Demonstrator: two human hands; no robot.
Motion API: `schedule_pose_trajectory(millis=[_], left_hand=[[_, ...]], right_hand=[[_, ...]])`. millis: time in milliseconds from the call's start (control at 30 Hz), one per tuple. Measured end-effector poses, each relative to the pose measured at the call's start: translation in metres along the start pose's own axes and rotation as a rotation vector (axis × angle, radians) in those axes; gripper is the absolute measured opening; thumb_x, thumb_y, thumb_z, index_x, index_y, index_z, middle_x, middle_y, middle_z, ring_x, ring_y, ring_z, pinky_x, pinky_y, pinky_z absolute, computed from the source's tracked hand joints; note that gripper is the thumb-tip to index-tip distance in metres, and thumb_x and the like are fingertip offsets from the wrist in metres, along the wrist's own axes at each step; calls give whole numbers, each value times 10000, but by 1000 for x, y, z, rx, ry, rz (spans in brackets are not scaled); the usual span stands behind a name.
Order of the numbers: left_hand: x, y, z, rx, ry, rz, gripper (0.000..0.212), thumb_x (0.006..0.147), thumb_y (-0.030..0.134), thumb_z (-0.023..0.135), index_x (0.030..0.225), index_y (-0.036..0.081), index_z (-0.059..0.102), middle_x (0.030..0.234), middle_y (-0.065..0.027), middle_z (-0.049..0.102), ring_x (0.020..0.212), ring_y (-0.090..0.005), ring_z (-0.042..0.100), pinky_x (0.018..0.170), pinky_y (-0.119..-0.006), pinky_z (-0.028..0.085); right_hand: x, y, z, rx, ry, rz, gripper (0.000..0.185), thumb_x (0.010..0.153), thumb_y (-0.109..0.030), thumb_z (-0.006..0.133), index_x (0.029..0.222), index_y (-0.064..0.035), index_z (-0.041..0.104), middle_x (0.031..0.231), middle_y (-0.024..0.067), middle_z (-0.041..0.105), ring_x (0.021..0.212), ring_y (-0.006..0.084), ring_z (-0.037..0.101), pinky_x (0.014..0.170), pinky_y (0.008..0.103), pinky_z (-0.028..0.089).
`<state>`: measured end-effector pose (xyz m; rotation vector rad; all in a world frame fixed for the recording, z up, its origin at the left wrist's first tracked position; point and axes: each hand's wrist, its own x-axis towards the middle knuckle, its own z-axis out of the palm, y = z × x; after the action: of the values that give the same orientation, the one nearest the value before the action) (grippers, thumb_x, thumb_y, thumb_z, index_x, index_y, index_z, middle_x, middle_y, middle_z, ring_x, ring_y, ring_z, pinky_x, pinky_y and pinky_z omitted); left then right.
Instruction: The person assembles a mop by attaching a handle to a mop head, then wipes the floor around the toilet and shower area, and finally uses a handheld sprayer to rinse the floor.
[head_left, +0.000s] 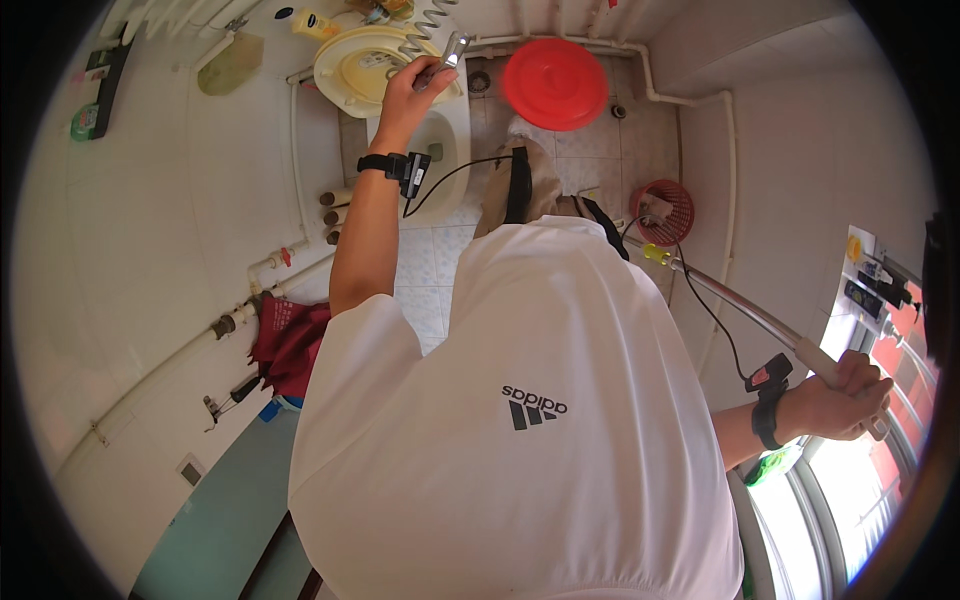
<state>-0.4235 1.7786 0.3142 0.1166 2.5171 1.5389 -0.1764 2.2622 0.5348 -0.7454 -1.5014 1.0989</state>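
My left hand (424, 86) is closed around a chrome handheld sprayer (452, 52), held up over the toilet. A coiled grey hose (420, 34) runs beside the sprayer. Below that hand is the white toilet bowl (442, 161), and its yellowish seat and lid (337, 67) stand raised. At the right, my right hand (847, 397) grips the pale handle end of a metal pole (739, 300). The pole slants down toward my legs, past a yellow collar (657, 255); its lower end is hidden. No water can be made out at the sprayer.
A red plastic lid or basin (555, 84) and a red slotted wastebasket (662, 212) are on the tiled floor (589, 154). White pipes (731, 180) line the walls. Bottles (315, 25) stand behind the toilet. Maroon fabric (289, 337) hangs at left; a window (847, 487) is at right.
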Motion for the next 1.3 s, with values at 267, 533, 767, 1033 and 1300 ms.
schedule_pose_trajectory(millis=[267,533,767,1033,1300], left_hand=[[-26,3,-16,26,-6,-12,347,886,319,734,1012,2,670,852,-4,639,808,-103,553,756,-255,442],[-44,1,-19,259,-242,-18,348,837,310,796,993,27,666,837,-1,641,793,-113,569,728,-267,459],[-19,21,-5,991,-611,-14,628,856,637,644,953,17,633,941,-148,702,886,-321,664,786,-415,511],[13,-26,8,1148,-983,109,642,968,612,472,918,-15,605,875,-224,680,868,-404,649,775,-486,498],[18,-57,7,1085,-1034,85,670,956,629,459,973,-15,642,926,-224,696,913,-391,664,828,-495,504]], right_hand=[[-16,-4,-4,11,47,5,410,925,-140,559,589,-141,324,540,2,280,474,132,285,476,284,242],[-26,-8,-13,-17,43,7,411,936,-133,517,586,-135,302,535,18,267,463,129,282,477,274,238],[-52,-19,-7,-375,25,-217,279,785,-27,406,599,-120,220,536,25,203,458,122,242,466,262,181],[-77,-32,-23,367,-283,68,261,860,0,380,646,-106,274,579,29,252,510,137,208,500,303,185],[-114,-53,38,333,-351,34,267,899,-25,354,654,-101,281,564,38,299,506,150,242,503,296,230]])
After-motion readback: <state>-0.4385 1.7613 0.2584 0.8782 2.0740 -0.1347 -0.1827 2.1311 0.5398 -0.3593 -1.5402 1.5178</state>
